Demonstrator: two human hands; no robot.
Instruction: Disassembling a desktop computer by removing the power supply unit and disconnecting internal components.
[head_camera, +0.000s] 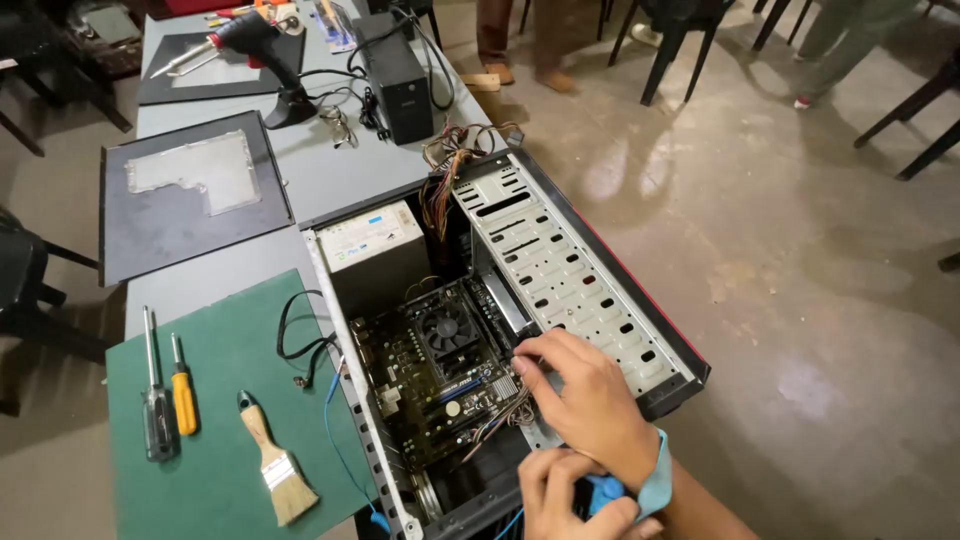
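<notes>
Fingertips of the right hand (590, 400) pinch thin wires (505, 412) on the motherboard (435, 385) inside the open computer case (585, 275), frame centre. Below, at the bottom edge, the left hand (565, 495) curls around a blue object (603, 492).

case (560, 270) on table (330, 170) | mat (220, 420) left of case | brush (275, 460), screwdrivers (170, 395) on mat

Paintbrush (277, 462) and two screwdrivers (168, 395) on green mat (220, 500); soldering gun (262, 50) farther back.
</notes>
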